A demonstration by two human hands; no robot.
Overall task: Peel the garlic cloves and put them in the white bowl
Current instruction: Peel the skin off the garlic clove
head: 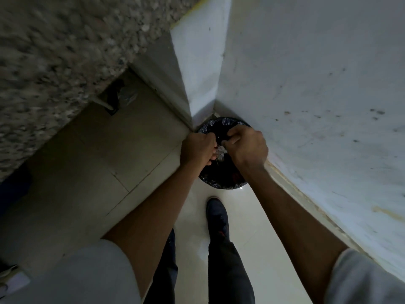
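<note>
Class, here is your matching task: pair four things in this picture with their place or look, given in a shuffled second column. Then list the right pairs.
Column one:
1 bin
2 countertop
3 shoe
4 pale scraps

Column two:
A speckled stone, upper left
B gripped in the left hand, above the bin
C black-lined, by the white wall
D dark, on the pale floor

Pairs: 1-C, 2-A, 3-D, 4-B

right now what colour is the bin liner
Black; the bin liner shows best in the head view.
</note>
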